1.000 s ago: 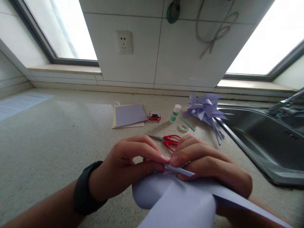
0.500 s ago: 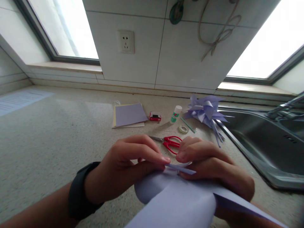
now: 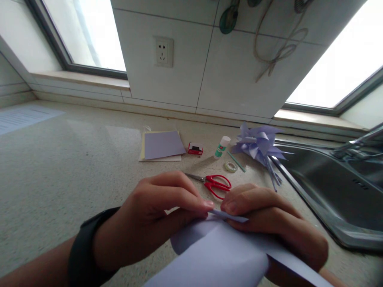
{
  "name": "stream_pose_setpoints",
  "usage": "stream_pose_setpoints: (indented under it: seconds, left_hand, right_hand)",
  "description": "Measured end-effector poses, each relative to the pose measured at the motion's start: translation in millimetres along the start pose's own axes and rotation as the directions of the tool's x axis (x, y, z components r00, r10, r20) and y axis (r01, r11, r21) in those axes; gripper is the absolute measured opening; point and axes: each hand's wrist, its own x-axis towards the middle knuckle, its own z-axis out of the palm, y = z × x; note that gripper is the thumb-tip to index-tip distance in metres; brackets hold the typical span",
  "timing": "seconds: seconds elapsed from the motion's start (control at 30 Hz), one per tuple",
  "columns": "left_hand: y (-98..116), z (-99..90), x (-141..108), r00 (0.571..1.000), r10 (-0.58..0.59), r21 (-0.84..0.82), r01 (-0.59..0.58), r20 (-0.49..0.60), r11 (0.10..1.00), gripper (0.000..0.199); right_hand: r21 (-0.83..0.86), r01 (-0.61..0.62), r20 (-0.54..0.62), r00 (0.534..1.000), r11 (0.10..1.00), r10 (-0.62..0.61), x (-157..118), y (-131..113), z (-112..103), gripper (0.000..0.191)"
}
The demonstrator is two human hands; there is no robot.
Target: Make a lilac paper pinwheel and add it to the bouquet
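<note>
A lavender paper pinwheel [image 3: 218, 253] with curled, folded blades is held low in front of me, its lower part cut off by the frame edge. My left hand [image 3: 161, 211], with a dark band at the wrist, pinches a narrow paper tip [image 3: 230, 216] of it between thumb and fingers. On the other side my right hand [image 3: 269, 213] is closed on the pinwheel near its middle, fingers curled over the paper. What lies under the right fingertips is hidden. Just beyond both hands are red-handled scissors [image 3: 217, 183], lying on the counter.
Behind the scissors stand a glue stick [image 3: 222, 147], a tape roll [image 3: 230, 166], a thin green stick [image 3: 236, 161] and a small red box [image 3: 195, 148]. Stacked paper sheets [image 3: 164, 145] lie left of them. Finished-looking lavender pinwheels [image 3: 259, 141] rest beside the steel sink [image 3: 326, 191].
Both hands keep their hold on the pinwheel and shift only slightly. The right fingers sit a little closer over the paper tip. The view has tilted a bit.
</note>
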Motion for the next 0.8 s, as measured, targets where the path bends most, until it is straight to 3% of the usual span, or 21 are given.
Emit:
stream_pose_setpoints:
  seconds: [0.2,0.4,0.57,0.8]
  left_hand:
    - [1.7,-1.1,-1.9,1.000,-0.011,0.023,0.010,0.011,1.000,0.022]
    - [1.8,-2.2,-1.0,1.000,0.006,0.069,-0.006,0.009,0.998,0.020]
    - [1.9,-3.4,-1.2,0.999,0.022,0.084,-0.024,0.032,0.996,0.023]
    - [3.3,-1.9,0.0,0.999,0.032,0.089,-0.034,0.021,0.995,0.024]
  right_hand:
    - [-0.012,-0.050,-0.011,0.999,0.999,0.050,0.9,-2.7,1.7,0.011]
    - [0.092,-0.110,-0.037,0.993,0.990,0.113,-4.9,0.5,3.6,0.013]
    - [0.106,-0.111,-0.020,0.993,0.988,0.114,-9.2,-0.2,4.7,0.002]
    - [0.117,-0.107,-0.045,0.993,0.987,0.113,-6.2,-0.8,4.6,0.009]
